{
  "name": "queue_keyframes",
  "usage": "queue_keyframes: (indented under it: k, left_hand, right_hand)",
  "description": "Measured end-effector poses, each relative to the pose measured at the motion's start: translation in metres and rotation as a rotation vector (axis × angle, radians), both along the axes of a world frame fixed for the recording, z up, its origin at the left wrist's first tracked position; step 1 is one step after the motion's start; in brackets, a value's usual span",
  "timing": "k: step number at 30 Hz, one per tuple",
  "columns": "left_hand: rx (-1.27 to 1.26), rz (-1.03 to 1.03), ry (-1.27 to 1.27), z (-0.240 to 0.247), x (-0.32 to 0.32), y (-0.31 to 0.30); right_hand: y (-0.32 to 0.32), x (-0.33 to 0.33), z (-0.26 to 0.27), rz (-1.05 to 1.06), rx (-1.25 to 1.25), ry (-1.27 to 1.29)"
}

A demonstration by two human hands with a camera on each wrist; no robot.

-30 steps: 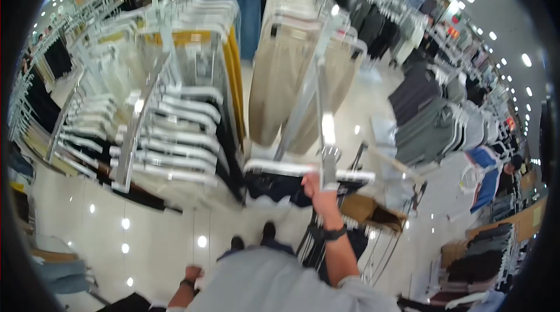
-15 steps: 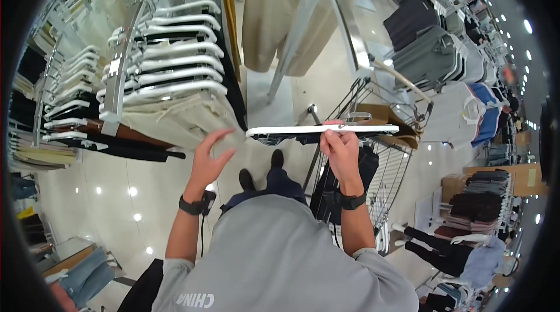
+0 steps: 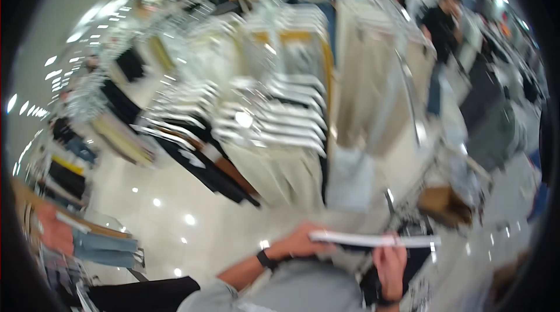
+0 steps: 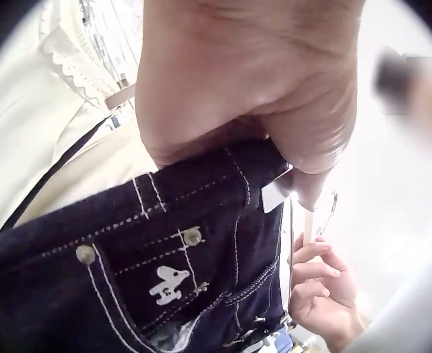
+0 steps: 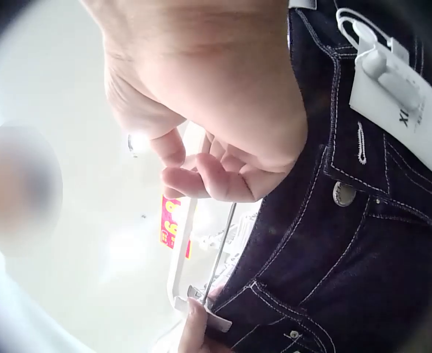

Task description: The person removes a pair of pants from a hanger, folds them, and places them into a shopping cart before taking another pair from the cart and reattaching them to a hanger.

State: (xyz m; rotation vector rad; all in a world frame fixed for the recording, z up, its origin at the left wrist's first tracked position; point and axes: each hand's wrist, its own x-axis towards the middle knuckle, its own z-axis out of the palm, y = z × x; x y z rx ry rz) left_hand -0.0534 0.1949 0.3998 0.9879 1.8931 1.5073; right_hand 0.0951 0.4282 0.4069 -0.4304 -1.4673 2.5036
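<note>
Dark navy denim jeans with pale stitching (image 5: 363, 257) hang from a white plastic bar hanger (image 3: 356, 238), held between the hands in front of the torso. Right hand (image 3: 389, 262): grip curled round the bar, partway along. Left hand (image 3: 300, 241): grip clamped on the hanger's end, at the silvery metal clip (image 5: 217, 321). Can't tell how much waistband is caught under it.

Risks, my read:
- Clip slip. Left thumb sits right on it; a squeeze or twist could free that waistband corner. Jeans would then swing off the far side, maybe onto the glossy pale floor (image 3: 192, 242). Far clip isn't clear, can't vouch for it.
- Tilt. Right grip alone is off to one side; if the left lets go early, the heavy denim could roll the bar.
- Snag. White paper tag (image 5: 425, 125) and its white plastic security tag (image 5: 400, 88) stick out at the waistband; fingers could hook them.
- Bump. Swung wide, the hanger end could catch the cream trousers (image 3: 268, 172) on the rack.
</note>
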Motion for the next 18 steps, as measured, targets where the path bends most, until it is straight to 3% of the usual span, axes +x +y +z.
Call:
queue_keyframes:
  k: [3,8,12,18]
  left_hand:
    - [-0.038,-0.105,0.0,0.015,0.018,-0.006]
    - [-0.269,-0.015,0.245,0.036,0.055,-0.031]
    - [-0.444,0.129,0.332,0.044,0.1,-0.064]
    - [-0.679,0.147,0.504,0.07,0.121,-0.088]
  right_hand:
    - [-0.001,0.024,-0.005,-0.006,-0.129,0.007]
    - [-0.017,0.042,-0.014,0.038,-0.308,-0.131]
    - [-0.043,0.036,-0.013,0.342,0.012,-0.094]
    - [-0.081,0.023,0.006,0.541,-0.058,-0.022]
